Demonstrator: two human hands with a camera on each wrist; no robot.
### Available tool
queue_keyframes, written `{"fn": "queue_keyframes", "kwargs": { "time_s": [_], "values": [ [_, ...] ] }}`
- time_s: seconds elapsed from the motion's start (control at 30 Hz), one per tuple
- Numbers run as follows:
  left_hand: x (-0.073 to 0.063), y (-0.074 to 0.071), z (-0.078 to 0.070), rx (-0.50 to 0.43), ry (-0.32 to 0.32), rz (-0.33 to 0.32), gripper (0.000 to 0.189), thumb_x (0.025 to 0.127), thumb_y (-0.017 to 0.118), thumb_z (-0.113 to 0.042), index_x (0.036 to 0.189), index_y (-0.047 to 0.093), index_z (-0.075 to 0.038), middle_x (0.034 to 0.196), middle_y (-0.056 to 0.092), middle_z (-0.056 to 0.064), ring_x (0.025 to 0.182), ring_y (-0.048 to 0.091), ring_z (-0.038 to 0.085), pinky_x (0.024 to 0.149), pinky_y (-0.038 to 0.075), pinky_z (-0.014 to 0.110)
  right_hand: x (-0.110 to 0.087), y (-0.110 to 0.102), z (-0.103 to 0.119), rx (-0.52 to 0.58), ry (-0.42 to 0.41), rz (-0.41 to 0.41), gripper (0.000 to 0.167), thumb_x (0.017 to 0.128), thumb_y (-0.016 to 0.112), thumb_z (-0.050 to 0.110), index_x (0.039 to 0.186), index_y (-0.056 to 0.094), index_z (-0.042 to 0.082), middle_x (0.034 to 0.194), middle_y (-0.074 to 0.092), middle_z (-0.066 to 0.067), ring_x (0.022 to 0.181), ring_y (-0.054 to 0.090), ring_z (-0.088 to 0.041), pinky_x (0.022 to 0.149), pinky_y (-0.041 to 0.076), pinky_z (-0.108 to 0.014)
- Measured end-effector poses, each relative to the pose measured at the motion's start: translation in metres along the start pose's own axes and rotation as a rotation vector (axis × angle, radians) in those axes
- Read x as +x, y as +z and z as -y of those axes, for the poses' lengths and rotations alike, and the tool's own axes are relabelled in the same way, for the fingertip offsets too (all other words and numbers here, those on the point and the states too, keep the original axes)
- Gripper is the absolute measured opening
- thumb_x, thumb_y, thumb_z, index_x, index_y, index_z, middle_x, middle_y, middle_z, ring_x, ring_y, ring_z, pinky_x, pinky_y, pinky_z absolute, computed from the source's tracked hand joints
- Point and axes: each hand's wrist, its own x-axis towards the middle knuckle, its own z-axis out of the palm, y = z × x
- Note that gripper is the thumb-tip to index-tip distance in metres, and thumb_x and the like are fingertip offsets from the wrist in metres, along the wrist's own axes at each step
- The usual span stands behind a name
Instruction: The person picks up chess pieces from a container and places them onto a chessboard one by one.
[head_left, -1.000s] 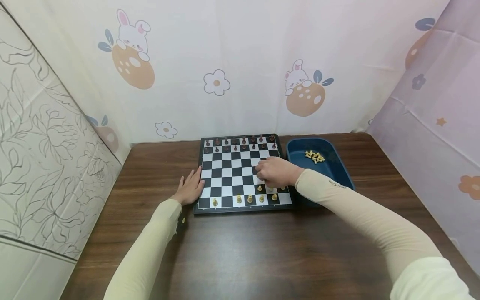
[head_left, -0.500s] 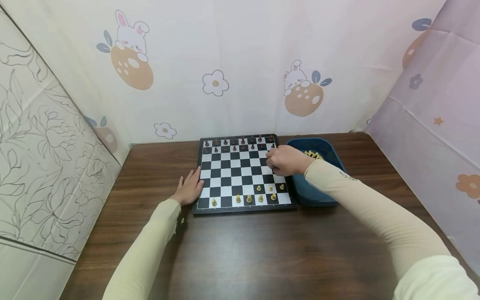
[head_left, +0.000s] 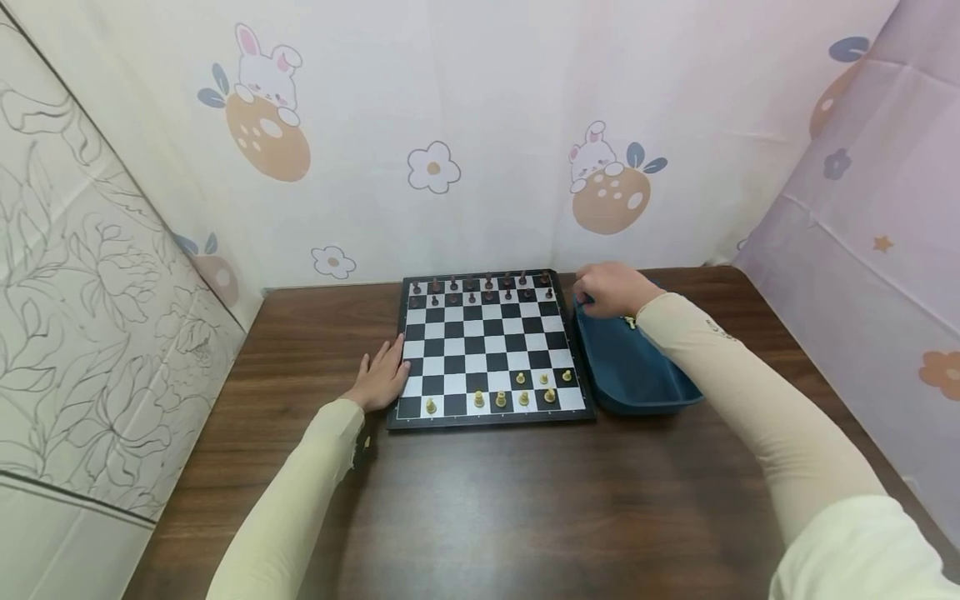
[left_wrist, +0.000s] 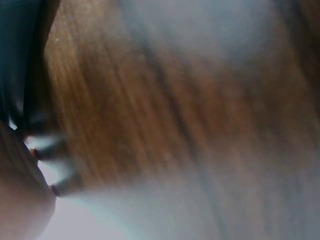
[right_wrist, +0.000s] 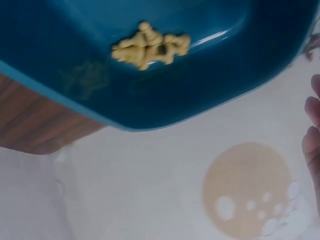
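My left hand (head_left: 381,377) rests with spread fingers on the left edge of a black-and-white chessboard (head_left: 475,344). The left wrist view catches part of that hand (left_wrist: 22,187) beside the board's dark side. Over the far left corner of a blue tray (head_left: 637,387) is my right hand (head_left: 617,289), fingers loosely bent and no piece showing in them. Its fingertips (right_wrist: 312,112) appear at the right border of the right wrist view. Inside the tray lies a small heap of pale yellow chess pieces (right_wrist: 150,46), mostly hidden by the hand in the head view.
Dark red chess pieces (head_left: 488,296) fill two rows at the board's far side. Several yellow chess pieces (head_left: 501,400) stand in the two near rows, mostly at the right. Everything sits on a brown wooden table (head_left: 480,508), with a patterned curtain (head_left: 495,217) behind.
My right hand has gone from the board's right part, rightward and away, to above the tray. The near yellow pieces it covered now show. My left hand has stayed put.
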Motion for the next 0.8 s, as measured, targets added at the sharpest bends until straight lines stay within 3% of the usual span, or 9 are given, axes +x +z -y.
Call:
{"fn": "queue_keyframes", "kwargs": {
  "time_s": [0.33, 0.63, 0.8],
  "values": [
    [-0.001, -0.004, 0.001, 0.010, -0.011, -0.002, 0.061, 0.103, 0.024, -0.033, 0.154, 0.000, -0.007, 0.159, 0.011, 0.012, 0.145, 0.002, 0.030, 0.111, -0.006, 0.056, -0.010, 0.020, -0.036, 0.059, 0.133, 0.041, 0.006, 0.076, 0.069, 0.011, 0.071, 0.067, 0.011, 0.073, 0.058, -0.001, 0.063, 0.050, -0.018, 0.059, 0.046, -0.037],
    [0.001, -0.002, 0.000, 0.012, -0.017, -0.010, 0.062, 0.103, 0.025, -0.033, 0.154, 0.001, -0.008, 0.159, 0.011, 0.011, 0.145, 0.003, 0.029, 0.111, -0.005, 0.055, -0.019, 0.046, -0.046, 0.055, 0.256, 0.002, 0.032, 0.079, 0.064, 0.003, 0.053, 0.048, 0.013, 0.049, 0.037, 0.001, 0.047, 0.034, -0.016, 0.047, 0.032, -0.033],
    [0.000, -0.001, -0.001, 0.019, -0.003, -0.022, 0.061, 0.103, 0.026, -0.032, 0.154, 0.003, -0.007, 0.159, 0.010, 0.010, 0.145, 0.005, 0.030, 0.111, -0.004, 0.057, -0.018, 0.057, -0.043, -0.057, 0.355, 0.010, 0.028, 0.083, 0.069, 0.008, 0.059, 0.056, 0.007, 0.052, 0.049, -0.005, 0.049, 0.050, -0.020, 0.050, 0.047, -0.041]
  ]
}}
